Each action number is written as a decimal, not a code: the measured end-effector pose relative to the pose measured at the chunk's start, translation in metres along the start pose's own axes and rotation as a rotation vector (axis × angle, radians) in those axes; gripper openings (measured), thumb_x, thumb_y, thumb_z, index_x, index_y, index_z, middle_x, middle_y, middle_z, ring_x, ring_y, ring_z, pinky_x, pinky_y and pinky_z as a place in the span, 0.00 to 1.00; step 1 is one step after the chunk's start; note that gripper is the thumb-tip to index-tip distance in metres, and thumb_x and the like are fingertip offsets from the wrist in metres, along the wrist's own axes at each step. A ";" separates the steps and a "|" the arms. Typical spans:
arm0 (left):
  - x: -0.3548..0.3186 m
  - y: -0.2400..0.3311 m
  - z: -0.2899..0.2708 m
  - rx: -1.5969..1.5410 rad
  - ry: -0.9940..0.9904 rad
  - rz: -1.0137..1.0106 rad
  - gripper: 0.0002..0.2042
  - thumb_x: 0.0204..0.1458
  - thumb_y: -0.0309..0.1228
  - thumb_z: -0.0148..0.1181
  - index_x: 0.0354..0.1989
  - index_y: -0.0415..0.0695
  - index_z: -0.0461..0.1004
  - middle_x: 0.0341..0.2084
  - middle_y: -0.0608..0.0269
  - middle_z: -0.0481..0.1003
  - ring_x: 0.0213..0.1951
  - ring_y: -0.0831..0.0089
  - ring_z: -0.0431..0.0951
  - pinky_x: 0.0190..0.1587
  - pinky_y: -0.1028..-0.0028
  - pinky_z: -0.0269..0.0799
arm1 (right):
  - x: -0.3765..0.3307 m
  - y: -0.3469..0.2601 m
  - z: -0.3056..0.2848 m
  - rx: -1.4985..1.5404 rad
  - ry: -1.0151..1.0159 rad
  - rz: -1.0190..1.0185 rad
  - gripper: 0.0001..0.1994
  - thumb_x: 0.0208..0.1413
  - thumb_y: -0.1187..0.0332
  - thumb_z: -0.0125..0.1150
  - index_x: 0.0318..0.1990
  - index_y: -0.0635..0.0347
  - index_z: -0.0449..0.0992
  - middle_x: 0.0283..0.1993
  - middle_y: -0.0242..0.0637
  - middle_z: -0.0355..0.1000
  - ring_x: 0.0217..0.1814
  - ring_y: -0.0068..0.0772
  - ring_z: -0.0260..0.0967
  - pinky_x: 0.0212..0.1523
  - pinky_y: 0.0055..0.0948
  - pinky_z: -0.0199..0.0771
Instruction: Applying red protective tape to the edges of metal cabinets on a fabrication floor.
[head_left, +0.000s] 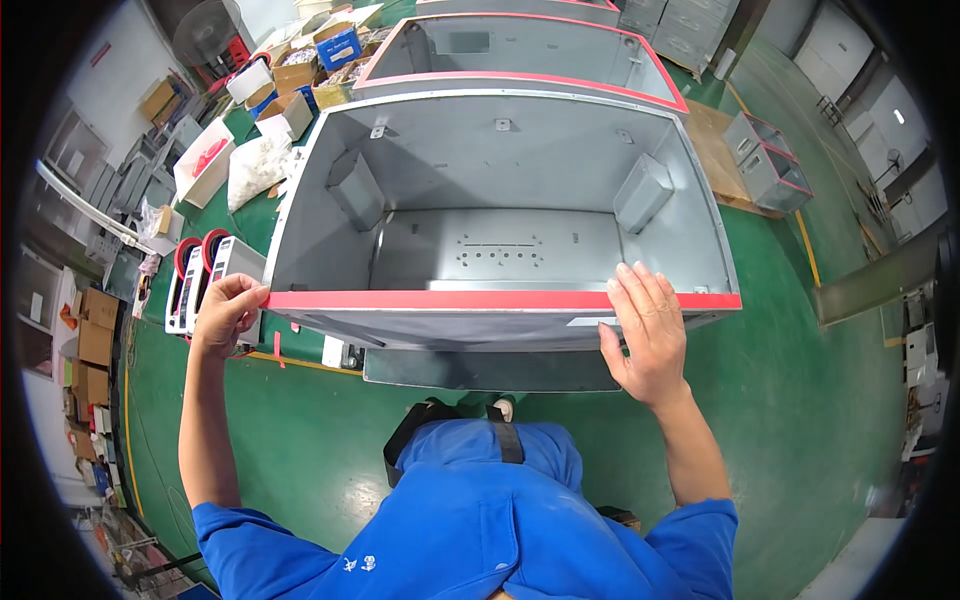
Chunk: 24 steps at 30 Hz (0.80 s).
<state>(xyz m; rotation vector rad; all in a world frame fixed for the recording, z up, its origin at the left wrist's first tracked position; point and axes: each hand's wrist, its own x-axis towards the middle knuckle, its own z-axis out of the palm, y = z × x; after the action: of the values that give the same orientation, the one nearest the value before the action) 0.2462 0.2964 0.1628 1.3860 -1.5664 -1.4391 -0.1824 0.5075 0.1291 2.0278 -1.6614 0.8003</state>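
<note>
In front of me lies a large grey sheet-metal box [485, 165], its open side facing up, with brackets and punched holes inside. A red strip of tape [450, 300] runs along its near rim from corner to corner; the other rims of this box are bare metal. At the near left corner my left hand [230, 308] is closed, thumb and forefinger pinching the tape's end. My right hand [648, 335] lies on the tape toward the right end, fingers stretched out and thumb apart, pressing on the rim.
Beyond stands another metal box [535, 65] with red-taped rims. Left are white devices [213, 280] with red tape rolls, a white bag [258, 172] and cartons [338, 47]. On the right, smaller red-rimmed boxes [775, 180] stand by a wooden board [708, 150].
</note>
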 end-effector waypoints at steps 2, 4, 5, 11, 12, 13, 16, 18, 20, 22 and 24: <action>0.000 -0.001 -0.002 -0.005 -0.002 -0.008 0.06 0.43 0.27 0.61 0.21 0.41 0.70 0.14 0.71 0.68 0.12 0.88 0.59 0.12 0.87 0.50 | 0.001 0.000 0.000 0.002 -0.009 0.002 0.22 0.41 0.71 0.58 0.48 0.64 0.68 0.52 0.44 0.64 0.57 0.43 0.59 0.59 0.41 0.53; -0.001 0.000 -0.001 -0.014 -0.004 -0.007 0.06 0.44 0.27 0.61 0.21 0.41 0.69 0.14 0.71 0.68 0.12 0.88 0.60 0.13 0.87 0.50 | 0.002 0.000 0.000 0.004 -0.013 0.002 0.22 0.41 0.71 0.58 0.48 0.64 0.68 0.52 0.44 0.64 0.57 0.43 0.59 0.59 0.41 0.53; -0.001 -0.001 -0.001 -0.023 -0.010 -0.007 0.06 0.44 0.27 0.61 0.21 0.41 0.69 0.14 0.71 0.68 0.12 0.88 0.60 0.13 0.87 0.50 | 0.002 0.000 0.000 0.005 -0.012 0.001 0.23 0.40 0.71 0.58 0.48 0.64 0.68 0.52 0.44 0.64 0.57 0.43 0.59 0.59 0.42 0.53; 0.001 -0.002 -0.002 -0.034 -0.043 0.003 0.06 0.44 0.26 0.60 0.21 0.42 0.69 0.14 0.71 0.68 0.12 0.88 0.60 0.13 0.87 0.51 | 0.003 -0.001 0.000 0.009 -0.013 0.000 0.23 0.40 0.72 0.58 0.49 0.64 0.68 0.52 0.43 0.64 0.57 0.43 0.59 0.59 0.42 0.53; 0.001 -0.002 -0.002 -0.036 -0.046 0.004 0.06 0.44 0.26 0.60 0.21 0.42 0.69 0.14 0.71 0.68 0.12 0.88 0.60 0.13 0.87 0.51 | 0.003 -0.001 0.000 0.008 -0.014 0.000 0.23 0.40 0.72 0.58 0.48 0.64 0.68 0.52 0.43 0.64 0.57 0.43 0.59 0.59 0.42 0.53; 0.001 -0.002 -0.003 -0.037 -0.049 0.007 0.06 0.44 0.26 0.60 0.21 0.42 0.68 0.14 0.71 0.68 0.13 0.88 0.60 0.13 0.87 0.51 | 0.003 -0.001 0.000 0.010 -0.014 0.000 0.23 0.40 0.72 0.58 0.48 0.64 0.68 0.52 0.43 0.64 0.57 0.43 0.59 0.59 0.42 0.53; 0.001 -0.002 -0.002 -0.045 -0.052 0.007 0.06 0.44 0.26 0.60 0.21 0.42 0.68 0.14 0.71 0.68 0.13 0.88 0.60 0.14 0.87 0.51 | 0.003 -0.001 0.000 0.014 -0.016 0.000 0.23 0.40 0.72 0.59 0.48 0.64 0.68 0.52 0.43 0.64 0.57 0.43 0.59 0.59 0.42 0.53; 0.002 -0.002 -0.002 -0.051 -0.060 0.010 0.07 0.44 0.27 0.60 0.21 0.42 0.68 0.14 0.71 0.68 0.13 0.88 0.60 0.14 0.87 0.51 | 0.004 -0.001 0.001 0.018 -0.017 0.000 0.23 0.40 0.72 0.59 0.48 0.64 0.68 0.52 0.43 0.64 0.57 0.43 0.59 0.59 0.42 0.53; 0.001 -0.003 -0.002 -0.053 -0.062 0.010 0.07 0.44 0.27 0.60 0.21 0.42 0.68 0.15 0.71 0.68 0.13 0.88 0.60 0.14 0.87 0.50 | 0.005 -0.002 0.001 0.015 -0.026 -0.006 0.23 0.40 0.71 0.59 0.48 0.64 0.68 0.52 0.43 0.64 0.57 0.42 0.59 0.59 0.42 0.53; 0.000 -0.002 -0.001 -0.049 -0.059 0.012 0.07 0.44 0.26 0.60 0.21 0.42 0.68 0.15 0.71 0.68 0.13 0.88 0.60 0.14 0.87 0.50 | 0.005 -0.004 0.002 0.008 -0.032 -0.014 0.23 0.40 0.71 0.59 0.48 0.64 0.68 0.52 0.43 0.64 0.57 0.42 0.59 0.59 0.42 0.53; 0.000 -0.002 -0.002 -0.037 -0.051 0.007 0.07 0.44 0.26 0.60 0.21 0.42 0.68 0.15 0.71 0.67 0.13 0.88 0.60 0.14 0.87 0.50 | 0.006 -0.006 0.003 -0.002 -0.037 -0.025 0.23 0.40 0.71 0.58 0.48 0.64 0.68 0.52 0.44 0.64 0.57 0.42 0.60 0.59 0.42 0.53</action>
<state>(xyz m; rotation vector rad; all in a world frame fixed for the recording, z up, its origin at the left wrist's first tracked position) 0.2484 0.2959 0.1610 1.3312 -1.5674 -1.5028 -0.1753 0.5027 0.1307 2.0692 -1.6531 0.7571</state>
